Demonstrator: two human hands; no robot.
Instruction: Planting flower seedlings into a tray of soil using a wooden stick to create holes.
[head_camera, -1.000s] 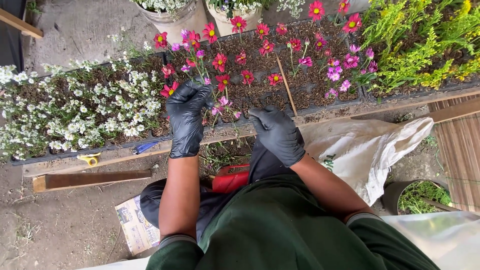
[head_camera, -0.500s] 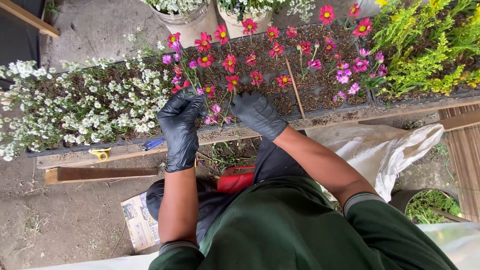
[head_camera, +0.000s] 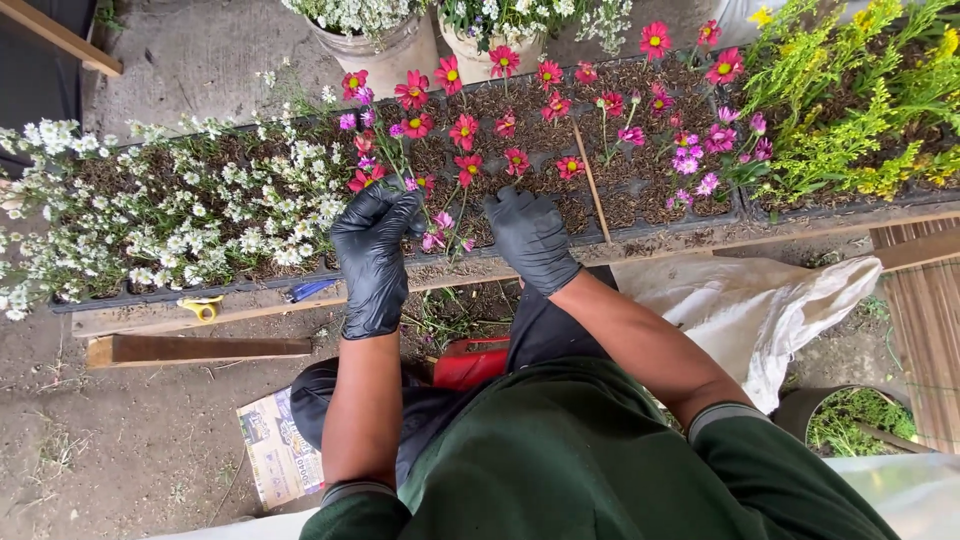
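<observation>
Head cam looking straight down: your left hand (head_camera: 372, 262), in a black glove, is closed around a small bunch of flower stems (head_camera: 392, 150), red and purple blooms sticking up toward 12 o'clock. Your right hand (head_camera: 530, 238) lies palm down on the seedling tray (head_camera: 640, 215) just beside it at 3 o'clock, fingers loosely curled, and I can't tell if it's pinching anything. White flowers (head_camera: 180, 215) sit at 9 o'clock, yellow scissors (head_camera: 203, 307) below them.

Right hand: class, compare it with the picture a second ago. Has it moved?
Yes. Judged against the thin stick, the right hand has gone forward onto the flower tray and leftward, away from the stick.
</observation>
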